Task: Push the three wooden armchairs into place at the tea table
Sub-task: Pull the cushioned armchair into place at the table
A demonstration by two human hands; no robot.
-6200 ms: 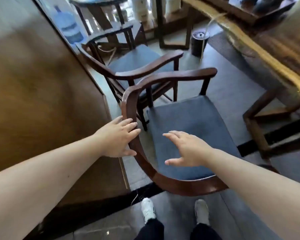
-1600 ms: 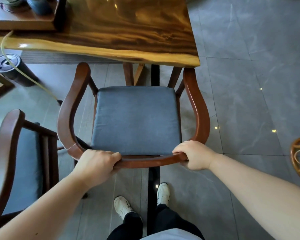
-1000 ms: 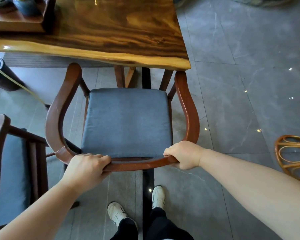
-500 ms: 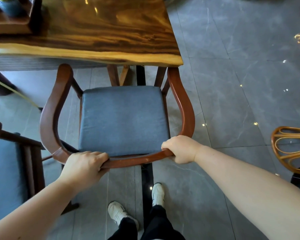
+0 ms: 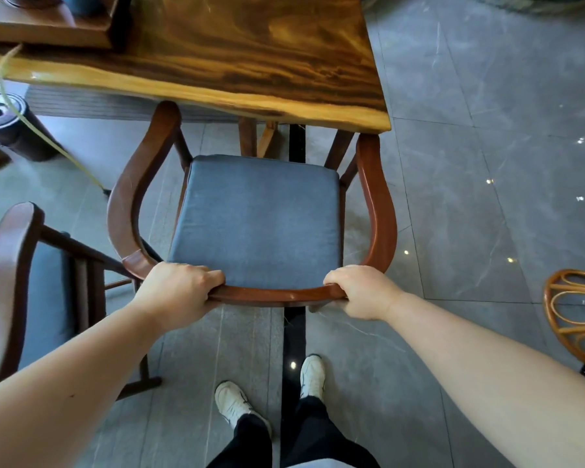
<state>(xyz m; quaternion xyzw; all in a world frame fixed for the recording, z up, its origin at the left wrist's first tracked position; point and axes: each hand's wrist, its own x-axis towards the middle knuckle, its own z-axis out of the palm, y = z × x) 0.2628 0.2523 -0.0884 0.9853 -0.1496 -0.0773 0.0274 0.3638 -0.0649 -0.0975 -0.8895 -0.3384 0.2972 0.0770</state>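
A wooden armchair with a curved back rail and grey-blue seat cushion faces the tea table, a thick slab of streaked wood. The tips of its armrests reach the table's near edge. My left hand grips the back rail at its left bend. My right hand grips the same rail at its right bend. A second armchair of darker wood stands at the left, partly cut off by the frame edge. No third armchair is in view.
A wooden tea tray sits on the table's far left. A black cylinder with a yellow-green hose stands on the floor at left. A rattan chair is at the right edge. Grey tiled floor lies to the right. My feet stand behind the chair.
Six seconds ago my hands were reaching for the chair beside a wall. Over the last second both hands keep their grip and the chair has shifted slightly to the right along the table's edge.
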